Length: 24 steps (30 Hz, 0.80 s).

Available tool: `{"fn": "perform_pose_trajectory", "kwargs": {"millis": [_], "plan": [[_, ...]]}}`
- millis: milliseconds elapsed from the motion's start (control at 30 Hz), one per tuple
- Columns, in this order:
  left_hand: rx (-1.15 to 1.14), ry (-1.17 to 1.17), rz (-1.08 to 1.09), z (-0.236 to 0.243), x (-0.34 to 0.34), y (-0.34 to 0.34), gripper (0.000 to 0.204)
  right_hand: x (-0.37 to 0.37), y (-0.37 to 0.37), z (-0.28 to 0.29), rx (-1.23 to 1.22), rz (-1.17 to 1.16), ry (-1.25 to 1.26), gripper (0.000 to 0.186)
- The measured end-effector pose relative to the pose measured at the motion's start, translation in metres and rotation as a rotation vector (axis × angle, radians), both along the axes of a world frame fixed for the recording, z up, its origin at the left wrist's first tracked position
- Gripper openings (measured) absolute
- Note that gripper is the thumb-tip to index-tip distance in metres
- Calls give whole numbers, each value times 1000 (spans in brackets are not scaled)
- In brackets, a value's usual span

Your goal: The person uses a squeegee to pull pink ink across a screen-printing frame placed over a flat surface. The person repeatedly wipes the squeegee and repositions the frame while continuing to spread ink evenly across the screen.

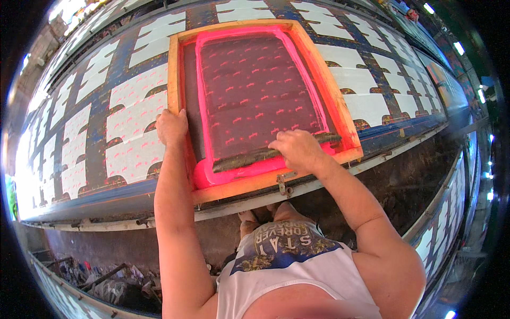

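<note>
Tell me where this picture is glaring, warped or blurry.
Head view: fisheye bends the table's front rail into a curve, and the corners go black; head view: glare bleaches the left rim, and the lamps at upper right burn white; head view: a soft smear blurs the bottom edge, while the left hand, right hand and wooden frame look fairly sharp.

White glare at left, lamps (458, 48) at right, fisheye-bent edges
</note>
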<state>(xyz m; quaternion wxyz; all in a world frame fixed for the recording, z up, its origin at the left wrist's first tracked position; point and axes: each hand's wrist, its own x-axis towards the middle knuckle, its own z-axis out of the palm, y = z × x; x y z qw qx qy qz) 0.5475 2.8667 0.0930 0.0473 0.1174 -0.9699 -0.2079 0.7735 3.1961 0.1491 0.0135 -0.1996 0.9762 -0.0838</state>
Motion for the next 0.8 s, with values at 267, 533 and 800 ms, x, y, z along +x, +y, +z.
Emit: {"fn": "perform_pose_trajectory", "kwargs": {"millis": [267,533,800], "plan": [[-97,-29,52,4,2,8,67,50,-1,-10,-102,69,128,55],[-281,-22,125,-2,-1,16,78,47,93,-12,-429,119,94,45],[-328,-84,184,1,-7,26,76,4,247,-35,-423,-471,274,58]]}}
